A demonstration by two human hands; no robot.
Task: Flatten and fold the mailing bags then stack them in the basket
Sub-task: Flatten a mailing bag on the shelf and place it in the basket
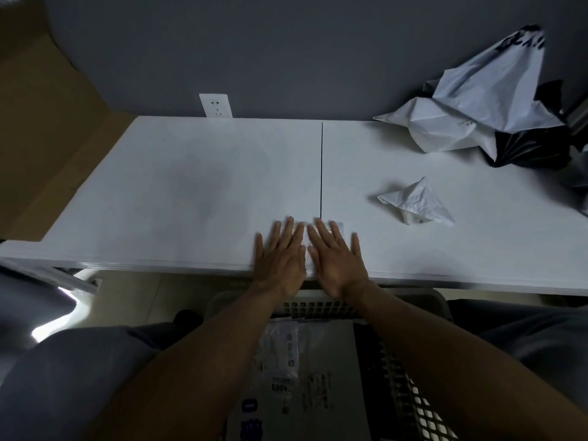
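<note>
- At the near edge of the table (191,192), head view: left hand (280,256) and right hand (339,259) lie flat, fingers straight and spread, side by side — pressing a small bag (307,249).
- Step, I judge: flattening the fold.
- Next: lift it into the basket (413,396) below — then fetch the crumpled bag (416,203).

Looks like a plain office or mailroom corner, judging by white desk (191,186), grey wall (286,58), wall socket (216,105) and crumpled mailing bags (471,100).
</note>
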